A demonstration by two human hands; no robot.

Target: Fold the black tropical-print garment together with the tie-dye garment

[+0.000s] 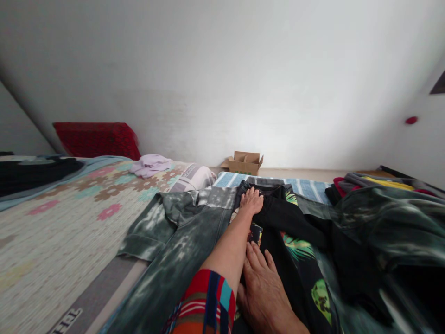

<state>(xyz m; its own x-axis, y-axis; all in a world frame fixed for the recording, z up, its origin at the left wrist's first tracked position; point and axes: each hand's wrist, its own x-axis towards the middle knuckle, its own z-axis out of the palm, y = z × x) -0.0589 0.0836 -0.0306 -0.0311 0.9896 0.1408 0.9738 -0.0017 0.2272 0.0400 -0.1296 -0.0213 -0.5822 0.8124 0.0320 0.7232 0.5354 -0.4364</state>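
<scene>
A grey-green tie-dye garment [181, 232] lies spread on the bed, its left sleeve out to the side. On top of it are black clothes [285, 215] and a dark piece with a green leaf print [299, 248]. My left hand [252, 202] reaches far forward and rests on the black cloth near its top edge, fingers apart. Closer to me, my right hand [264, 283] lies flat on the dark cloth, fingers stretched forward and partly behind my left forearm.
At the right are folded clothes [385, 182] and a rumpled dark garment [399, 222]. An open cardboard box [244, 163] stands by the wall. A lilac cloth [151, 165], black clothing [38, 171] and a red bundle [99, 140] are at the left.
</scene>
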